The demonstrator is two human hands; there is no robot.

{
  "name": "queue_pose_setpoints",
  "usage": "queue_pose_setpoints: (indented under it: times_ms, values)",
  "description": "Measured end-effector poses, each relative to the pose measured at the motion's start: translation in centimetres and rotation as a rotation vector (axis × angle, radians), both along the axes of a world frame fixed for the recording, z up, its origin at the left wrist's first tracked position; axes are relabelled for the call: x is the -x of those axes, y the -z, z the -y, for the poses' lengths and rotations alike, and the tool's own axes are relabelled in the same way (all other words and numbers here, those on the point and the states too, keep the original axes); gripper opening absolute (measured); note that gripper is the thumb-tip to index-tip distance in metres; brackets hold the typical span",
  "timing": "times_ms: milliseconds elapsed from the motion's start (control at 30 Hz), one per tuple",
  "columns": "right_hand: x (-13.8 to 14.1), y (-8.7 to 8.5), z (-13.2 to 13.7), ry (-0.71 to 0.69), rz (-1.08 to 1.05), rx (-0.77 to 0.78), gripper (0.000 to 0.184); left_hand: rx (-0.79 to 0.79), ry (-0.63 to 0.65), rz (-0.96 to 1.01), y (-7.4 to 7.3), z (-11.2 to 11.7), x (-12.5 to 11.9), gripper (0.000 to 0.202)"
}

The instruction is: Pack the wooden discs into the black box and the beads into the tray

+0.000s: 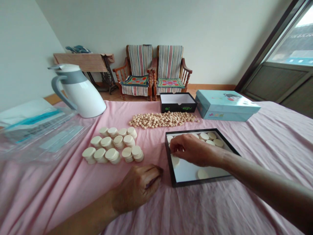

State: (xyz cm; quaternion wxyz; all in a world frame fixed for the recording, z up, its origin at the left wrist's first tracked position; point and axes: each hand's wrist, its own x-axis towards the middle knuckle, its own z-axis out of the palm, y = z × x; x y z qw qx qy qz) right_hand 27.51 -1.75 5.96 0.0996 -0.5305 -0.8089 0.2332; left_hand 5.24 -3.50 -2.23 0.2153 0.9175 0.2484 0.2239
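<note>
My right hand [187, 149] reaches over the left side of a shallow black box lid [206, 181] with a white inside. Its fingers are curled down among round pale wooden discs [204, 136]; whether a disc is pinched in them is hidden. One disc [202, 174] lies alone near the lid's front edge. My left hand [139, 184] rests on the pink cloth between the lid and the stacks, its fingers curled in and their tips out of sight. Beyond it, short stacks of discs [107, 143] stand in three rows, some leaning.
Behind the lid lies a heap of small wooden beads [158, 120]. An open black box [178, 102] and a light blue box [226, 106] stand at the back. A white jug [81, 94] and clear plastic packaging [49, 133] are on the left of the pink cloth [190, 209].
</note>
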Motion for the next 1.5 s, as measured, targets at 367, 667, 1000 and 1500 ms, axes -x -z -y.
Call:
queue_pose_setpoints:
  times_ms: [367, 667, 1000, 1500]
  values:
    - [-4.3, -1.3, 2.5, -0.095, 0.245, 0.182, 0.018, -0.011, 0.000, 0.024, -0.3, 0.0, -0.2, 0.021]
    - [-5.2, 0.0, 2.6, -0.153, 0.296, 0.348, 0.022, -0.041, -0.022, 0.025, -0.4, 0.0, -0.2, 0.017]
    - [-4.0, -0.4, 1.8, 0.059, -0.049, 0.194, 0.010, -0.006, -0.010, 0.010, 0.0, -0.1, -0.2, 0.020]
    - [-1.9, 0.9, 2.1, 0.264, -0.209, 0.068, 0.016, 0.017, -0.007, 0.000, 0.1, 0.0, 0.0, 0.020]
